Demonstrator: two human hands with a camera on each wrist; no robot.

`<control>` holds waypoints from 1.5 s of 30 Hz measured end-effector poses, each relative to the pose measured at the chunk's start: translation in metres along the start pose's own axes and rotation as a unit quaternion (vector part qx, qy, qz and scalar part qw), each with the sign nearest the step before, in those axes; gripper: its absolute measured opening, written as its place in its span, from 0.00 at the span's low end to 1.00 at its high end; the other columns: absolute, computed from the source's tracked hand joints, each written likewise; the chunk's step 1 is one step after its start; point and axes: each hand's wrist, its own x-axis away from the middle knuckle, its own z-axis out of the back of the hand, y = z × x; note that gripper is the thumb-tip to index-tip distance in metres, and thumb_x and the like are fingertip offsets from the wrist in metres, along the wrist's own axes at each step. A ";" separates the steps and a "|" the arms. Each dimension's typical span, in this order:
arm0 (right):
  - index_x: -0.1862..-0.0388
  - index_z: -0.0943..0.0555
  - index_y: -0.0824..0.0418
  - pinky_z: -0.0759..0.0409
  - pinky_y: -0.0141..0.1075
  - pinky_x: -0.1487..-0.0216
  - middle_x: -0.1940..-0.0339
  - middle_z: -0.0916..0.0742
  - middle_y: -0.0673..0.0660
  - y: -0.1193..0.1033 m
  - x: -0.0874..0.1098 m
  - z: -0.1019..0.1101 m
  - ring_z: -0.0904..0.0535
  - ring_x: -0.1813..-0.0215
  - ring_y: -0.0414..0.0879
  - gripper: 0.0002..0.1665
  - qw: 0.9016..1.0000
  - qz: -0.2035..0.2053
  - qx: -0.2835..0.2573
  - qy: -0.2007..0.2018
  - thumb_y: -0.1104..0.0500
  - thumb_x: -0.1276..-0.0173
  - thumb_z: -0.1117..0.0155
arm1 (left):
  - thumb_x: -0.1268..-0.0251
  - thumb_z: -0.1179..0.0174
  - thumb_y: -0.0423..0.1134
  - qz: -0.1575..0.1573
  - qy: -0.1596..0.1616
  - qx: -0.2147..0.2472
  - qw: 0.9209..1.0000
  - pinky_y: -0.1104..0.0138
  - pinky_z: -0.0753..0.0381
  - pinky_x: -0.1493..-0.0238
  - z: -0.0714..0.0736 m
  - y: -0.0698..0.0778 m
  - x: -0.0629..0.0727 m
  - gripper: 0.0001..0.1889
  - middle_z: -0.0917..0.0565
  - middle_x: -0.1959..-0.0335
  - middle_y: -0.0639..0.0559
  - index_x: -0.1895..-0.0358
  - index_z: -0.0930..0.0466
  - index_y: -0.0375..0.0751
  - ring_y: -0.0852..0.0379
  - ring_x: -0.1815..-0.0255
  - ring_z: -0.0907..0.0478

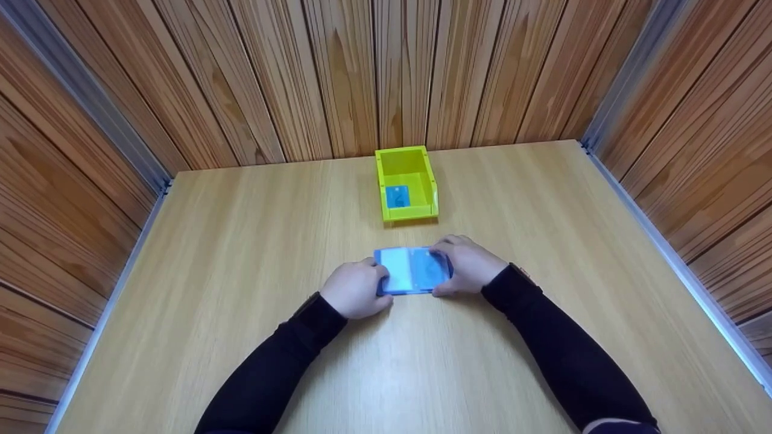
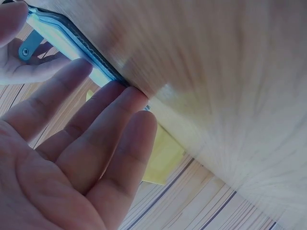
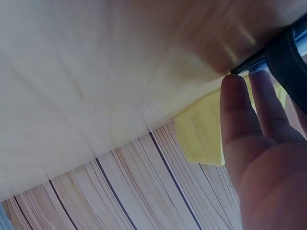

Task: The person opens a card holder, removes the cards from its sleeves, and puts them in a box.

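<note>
A small blue wallet point(image 1: 412, 270) lies spread flat on the table, with a pale left half and a deeper blue right half. My left hand point(image 1: 356, 288) holds its left edge, the thumb by the near corner; in the left wrist view the fingertips touch the wallet's dark rim point(image 2: 96, 55). At the opposite end my right hand point(image 1: 467, 265) grips it, fingers on the far side and thumb at the near edge. A strap with a metal snap point(image 2: 29, 45) sticks out by the right hand. The right palm hides part of that end.
Beyond the wallet stands a yellow-green open bin point(image 1: 410, 214) with a small blue card-like piece point(image 1: 397, 196) inside. Wood-plank walls point(image 1: 344, 78) enclose the table point(image 1: 241, 241) at the back and both sides, with metal rails along the side edges.
</note>
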 end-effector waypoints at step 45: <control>0.33 0.20 0.71 0.22 0.53 0.31 0.37 0.16 0.65 0.000 0.003 0.001 0.22 0.35 0.61 0.53 1.000 0.025 -0.003 0.017 0.40 0.49 0.14 | 0.40 0.26 0.46 0.053 -0.100 0.162 0.980 0.57 0.19 0.34 0.001 0.021 -0.078 0.36 0.13 0.40 0.43 0.30 0.23 0.31 0.48 0.41 0.16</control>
